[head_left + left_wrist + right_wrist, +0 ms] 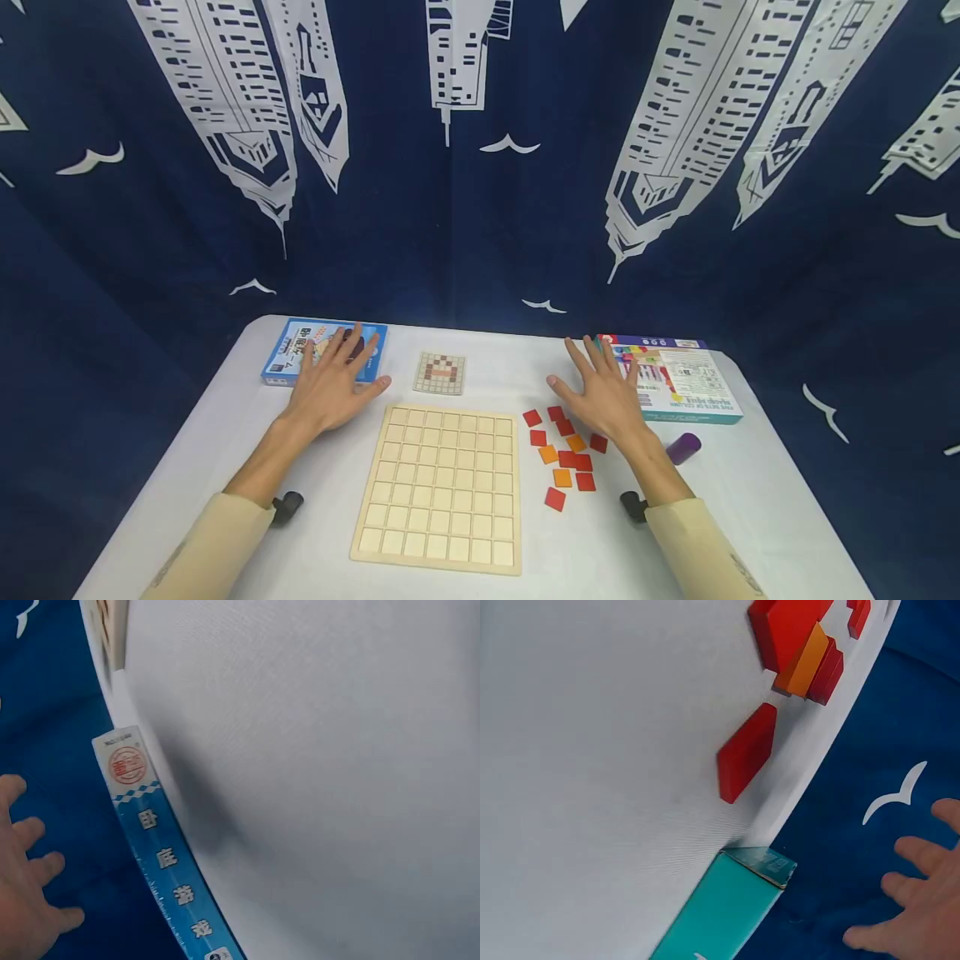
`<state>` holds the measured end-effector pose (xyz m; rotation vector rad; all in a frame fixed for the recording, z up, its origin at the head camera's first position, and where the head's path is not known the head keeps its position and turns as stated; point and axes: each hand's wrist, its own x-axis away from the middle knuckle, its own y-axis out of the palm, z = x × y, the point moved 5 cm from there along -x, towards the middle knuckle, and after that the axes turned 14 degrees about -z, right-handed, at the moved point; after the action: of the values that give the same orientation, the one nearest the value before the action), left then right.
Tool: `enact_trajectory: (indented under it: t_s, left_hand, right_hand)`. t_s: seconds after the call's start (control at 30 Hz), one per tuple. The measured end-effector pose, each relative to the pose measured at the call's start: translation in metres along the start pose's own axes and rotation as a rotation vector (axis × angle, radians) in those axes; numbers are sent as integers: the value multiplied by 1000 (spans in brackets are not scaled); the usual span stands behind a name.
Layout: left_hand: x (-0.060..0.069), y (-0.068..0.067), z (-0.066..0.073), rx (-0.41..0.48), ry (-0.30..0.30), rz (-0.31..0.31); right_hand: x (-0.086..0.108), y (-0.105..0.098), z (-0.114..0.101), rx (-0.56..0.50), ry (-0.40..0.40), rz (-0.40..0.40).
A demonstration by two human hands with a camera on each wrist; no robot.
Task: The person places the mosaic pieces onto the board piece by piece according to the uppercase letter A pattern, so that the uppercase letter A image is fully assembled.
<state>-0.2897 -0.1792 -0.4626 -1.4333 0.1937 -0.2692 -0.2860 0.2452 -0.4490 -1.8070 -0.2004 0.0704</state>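
Observation:
In the head view my left hand (327, 398), fingers spread, is over the near right part of a blue box (281, 357) at the back left. My right hand (606, 400), also spread, is beside the left edge of a teal and white box (693, 379). Neither hand holds anything. Between my forearms lies a wooden grid board (442, 483). Red tiles (555, 498) and orange tiles (562, 477) are scattered to its right. The left wrist view has my left hand (30, 892) beyond the blue box (169, 855); the right wrist view has my right hand (919, 900) near the teal box (720, 907).
A small patterned card (439, 373) lies behind the board. A purple cylinder (683, 448) is on the right, near my right wrist. The white table (300, 558) ends at a dark blue printed curtain (450, 233).

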Motion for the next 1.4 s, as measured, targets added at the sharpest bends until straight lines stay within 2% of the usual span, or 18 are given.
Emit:
enact_trajectory:
  t_s: [0.1,0.27,0.43,0.67,0.77,0.93,1.17,1.3,1.4]
  left_hand:
    - [9,-3,4,19,46,2]
    - [28,-5,10,94,124,-45]
    - [45,-3,14,160,161,-100]
    - [64,10,15,214,197,-153]
    - [71,15,16,241,217,-196]
    - [78,24,16,290,223,-290]
    - [82,39,18,336,230,-434]
    - [83,42,22,355,256,-481]
    - [83,43,25,358,286,-489]
  right_hand:
    - [7,-2,-1,-62,-54,8]
    - [18,-4,-1,-192,-125,18]
    - [26,-3,0,-269,-135,-25]
    - [34,5,2,-323,-138,-95]
    - [36,10,2,-337,-147,-112]
    - [37,19,5,-335,-142,-141]
    - [33,29,11,-359,-82,-201]
    - [30,32,13,-346,-63,-227]
    - [27,35,13,-335,-50,-245]
